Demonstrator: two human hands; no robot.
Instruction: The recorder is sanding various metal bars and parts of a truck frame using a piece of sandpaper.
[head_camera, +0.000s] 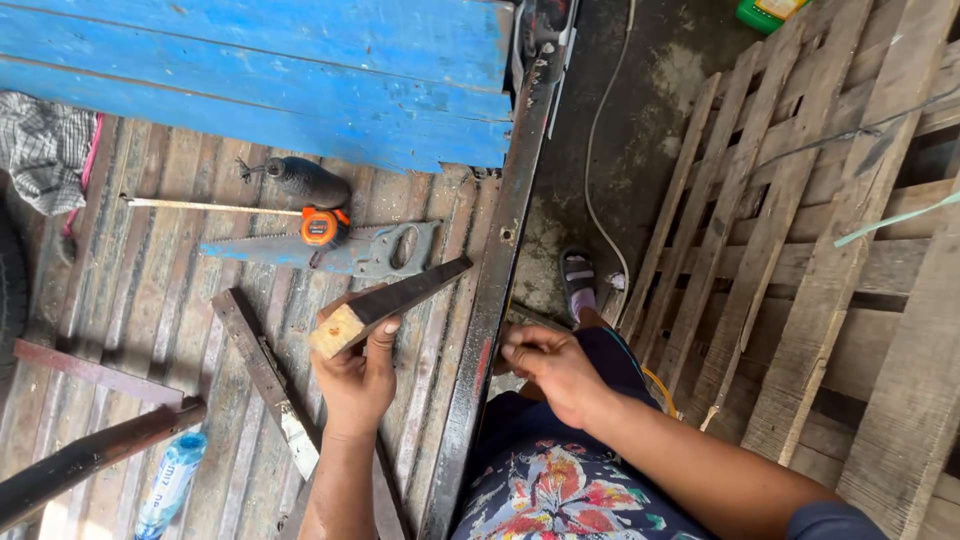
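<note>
From above, the left hand (355, 380) grips a short wood block (385, 305) by its pale cut end, tilted up over the slatted bed (150, 290), probably to look it over. The right hand (550, 370) curls at the metal edge rail (495, 290); whether it holds anything I cannot tell. A handsaw (330, 250) and an orange tape measure (322, 227) lie just beyond, within reach.

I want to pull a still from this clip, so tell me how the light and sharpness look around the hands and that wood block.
Head view: soft, even daylight with no harsh glare; the wood block in the left hand is sharp, its pale cut end brightly lit; the right hand is slightly soft by the dark metal rail; straight planks of the wooden pallet fan outward toward the edge, a wide-angle effect.
</note>
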